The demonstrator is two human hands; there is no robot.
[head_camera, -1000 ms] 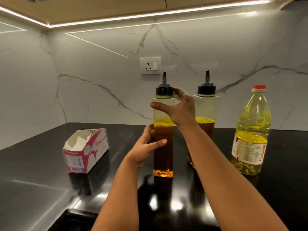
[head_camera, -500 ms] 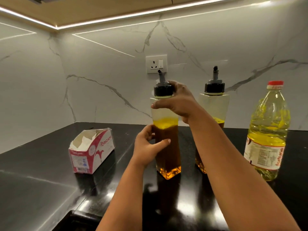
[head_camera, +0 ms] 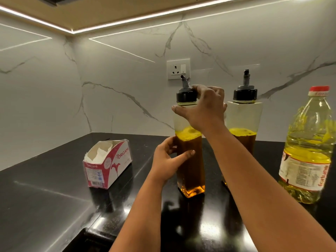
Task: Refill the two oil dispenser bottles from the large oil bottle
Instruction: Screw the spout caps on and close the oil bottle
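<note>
Two tall square dispenser bottles stand on the black counter point(head_camera: 45, 206), each about half full of dark oil with a yellow layer on top. My left hand point(head_camera: 168, 160) grips the body of the near dispenser bottle point(head_camera: 190, 171). My right hand point(head_camera: 203, 106) wraps its shoulder and black spout cap point(head_camera: 186, 96), which leans slightly left. The second dispenser bottle point(head_camera: 244, 120) stands just right of it, capped and partly hidden behind my right forearm. The large oil bottle point(head_camera: 307, 160), clear with a red cap and yellow oil, stands at the far right.
An opened red and white tissue box point(head_camera: 107, 164) lies on the counter to the left. A wall socket point(head_camera: 178, 69) sits on the marble backsplash behind the bottles. The counter's front edge runs along the bottom left.
My right hand has closed further around the near bottle's cap and its spout now tilts left. The view has shifted closer and left. My left hand keeps its grip on the bottle.
</note>
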